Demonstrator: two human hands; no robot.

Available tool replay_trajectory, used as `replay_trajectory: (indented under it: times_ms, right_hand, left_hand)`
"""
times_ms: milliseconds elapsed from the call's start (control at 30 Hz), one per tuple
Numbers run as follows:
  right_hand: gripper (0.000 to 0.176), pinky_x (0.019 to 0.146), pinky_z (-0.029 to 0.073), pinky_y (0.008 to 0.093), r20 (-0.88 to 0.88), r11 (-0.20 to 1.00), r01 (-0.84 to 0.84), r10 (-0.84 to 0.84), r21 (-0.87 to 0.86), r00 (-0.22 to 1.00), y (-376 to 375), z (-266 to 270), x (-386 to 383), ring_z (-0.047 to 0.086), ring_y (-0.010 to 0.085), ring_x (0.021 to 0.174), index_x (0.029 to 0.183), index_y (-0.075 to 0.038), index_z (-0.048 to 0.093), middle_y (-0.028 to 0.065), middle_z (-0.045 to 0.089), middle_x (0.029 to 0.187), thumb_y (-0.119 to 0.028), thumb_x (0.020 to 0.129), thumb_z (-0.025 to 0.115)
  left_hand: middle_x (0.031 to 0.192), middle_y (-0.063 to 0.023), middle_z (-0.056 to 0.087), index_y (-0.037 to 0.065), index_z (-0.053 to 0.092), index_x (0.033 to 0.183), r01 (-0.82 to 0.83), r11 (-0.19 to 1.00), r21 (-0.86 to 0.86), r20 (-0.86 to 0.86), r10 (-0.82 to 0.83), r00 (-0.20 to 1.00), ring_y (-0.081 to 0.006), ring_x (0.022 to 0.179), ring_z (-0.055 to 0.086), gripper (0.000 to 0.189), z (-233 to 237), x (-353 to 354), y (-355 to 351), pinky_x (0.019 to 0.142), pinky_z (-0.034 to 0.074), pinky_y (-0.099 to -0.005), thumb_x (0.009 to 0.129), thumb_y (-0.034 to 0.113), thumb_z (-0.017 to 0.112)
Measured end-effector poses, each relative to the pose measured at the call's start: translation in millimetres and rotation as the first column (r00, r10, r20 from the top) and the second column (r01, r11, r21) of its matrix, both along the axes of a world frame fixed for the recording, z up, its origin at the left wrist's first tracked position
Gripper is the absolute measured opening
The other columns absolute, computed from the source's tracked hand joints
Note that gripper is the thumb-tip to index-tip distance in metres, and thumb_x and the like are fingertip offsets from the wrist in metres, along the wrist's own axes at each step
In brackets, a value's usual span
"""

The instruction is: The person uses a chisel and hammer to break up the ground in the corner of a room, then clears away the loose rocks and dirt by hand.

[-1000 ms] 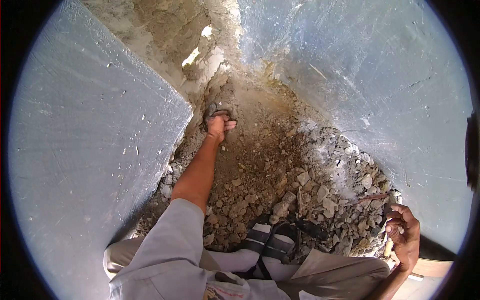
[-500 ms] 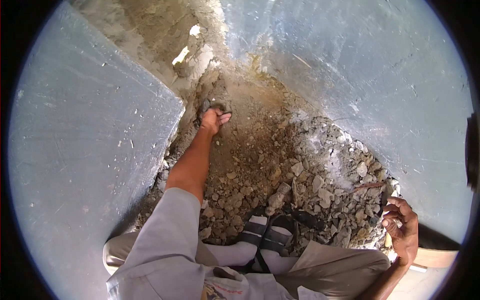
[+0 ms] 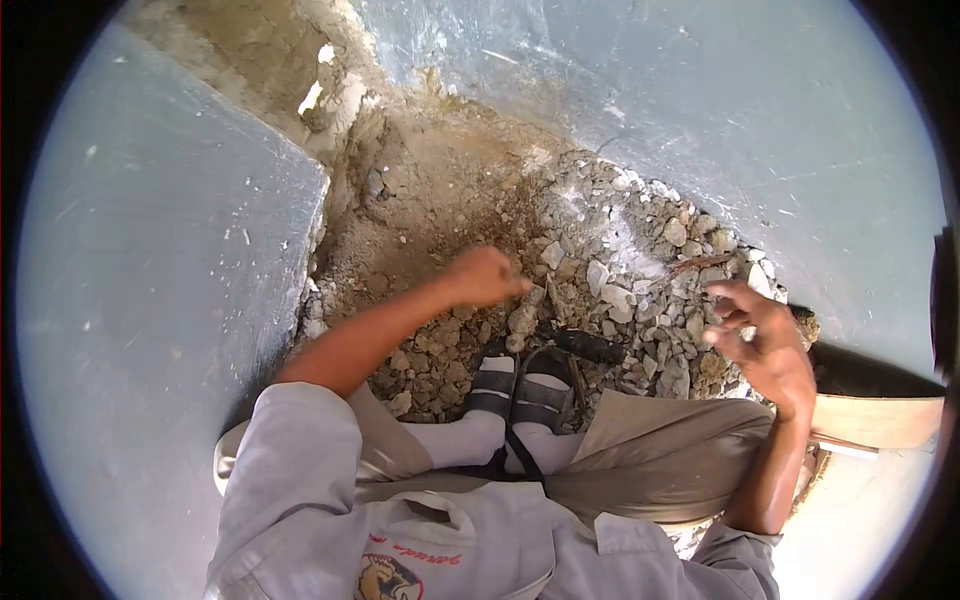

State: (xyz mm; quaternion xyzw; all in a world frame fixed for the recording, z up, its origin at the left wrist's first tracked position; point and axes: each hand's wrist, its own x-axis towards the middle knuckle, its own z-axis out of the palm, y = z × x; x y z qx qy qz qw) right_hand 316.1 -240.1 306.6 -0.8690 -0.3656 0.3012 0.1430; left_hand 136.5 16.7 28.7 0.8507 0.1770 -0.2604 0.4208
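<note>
My left hand (image 3: 487, 278) is over the rubble in front of my feet, fingers curled and slightly blurred; whatever it may hold is hidden. Close beside its fingertips lies a dusty, club-shaped object (image 3: 525, 320), pointing toward my sandals. A dark, bar-like object (image 3: 590, 347) rests on the stones to the right of that. My right hand (image 3: 765, 345) hovers above the right edge of the broken stones (image 3: 675, 325), its fingers bent but apart, with nothing visible between them.
Grey-blue painted surfaces (image 3: 190, 240) flank the dug-out earth (image 3: 420, 190) on both sides. My sandalled feet (image 3: 545, 385) stand in the rubble. A reddish stick (image 3: 700, 263) lies on the stones. A curved, tan-rimmed object (image 3: 880, 420) is at far right.
My left hand has come back from the far dug-out earth toward my feet. My right hand has moved up and left, over the stones. The view has shifted.
</note>
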Motion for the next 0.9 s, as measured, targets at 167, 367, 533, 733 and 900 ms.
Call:
replay_trajectory:
  times_ms: [167,367,533,733,900]
  right_hand:
    - [0.046,0.074,0.052,0.0334,-0.036,0.987,-0.163,0.163,-0.003,0.986,0,-10,-11,0.062,0.021,0.081,0.121,0.0,0.061,0.0135,0.066,0.091,-0.01,0.08,0.078]
    - [0.045,0.073,0.051,0.0355,0.003,0.975,-0.196,0.198,-0.104,0.98,0,-14,-11,0.064,0.0235,0.078,0.121,0.0,0.062,0.0152,0.068,0.088,-0.015,0.081,0.078]
    - [0.046,0.074,0.051,0.0379,-0.004,0.969,-0.224,0.225,-0.108,0.974,-7,-23,-14,0.065,0.027,0.082,0.121,0.0,0.062,0.0187,0.07,0.092,-0.016,0.081,0.079]
    - [0.046,0.074,0.052,0.0389,0.014,0.975,-0.223,0.223,0.006,0.975,-17,-30,-10,0.066,0.0278,0.083,0.121,0.0,0.062,0.0214,0.07,0.097,-0.016,0.081,0.078]
    - [0.047,0.076,0.051,0.0411,-0.023,0.939,-0.296,0.296,-0.176,0.955,-16,-38,-9,0.066,0.0324,0.083,0.12,0.002,0.062,0.0233,0.069,0.094,-0.02,0.082,0.077]
  left_hand:
    - [0.113,-0.0176,0.061,0.006,0.059,0.117,0.084,0.975,0.206,0.632,-0.198,0.749,-0.0385,0.115,0.054,0.05,16,-16,-77,0.089,0.047,-0.0492,0.083,0.04,0.072]
    - [0.104,-0.0207,0.064,0.003,0.063,0.109,0.144,0.985,-0.091,0.382,-0.099,0.919,-0.042,0.103,0.06,0.048,21,9,-123,0.088,0.047,-0.0484,0.083,0.043,0.07]
    - [0.102,-0.0214,0.069,0.003,0.071,0.094,0.06,0.968,-0.242,0.311,0.019,0.95,-0.0398,0.101,0.064,0.037,-20,38,-127,0.084,0.051,-0.0479,0.091,0.038,0.062]
    - [0.106,-0.021,0.069,0.002,0.073,0.099,0.461,0.857,0.23,0.037,-0.481,0.876,-0.0386,0.102,0.065,0.042,22,74,-143,0.086,0.052,-0.0481,0.095,0.039,0.054]
    - [0.11,-0.0216,0.069,-0.001,0.072,0.102,0.498,0.837,0.225,0.089,-0.527,0.845,-0.0404,0.106,0.064,0.062,3,68,-145,0.089,0.05,-0.0496,0.098,0.052,0.04]
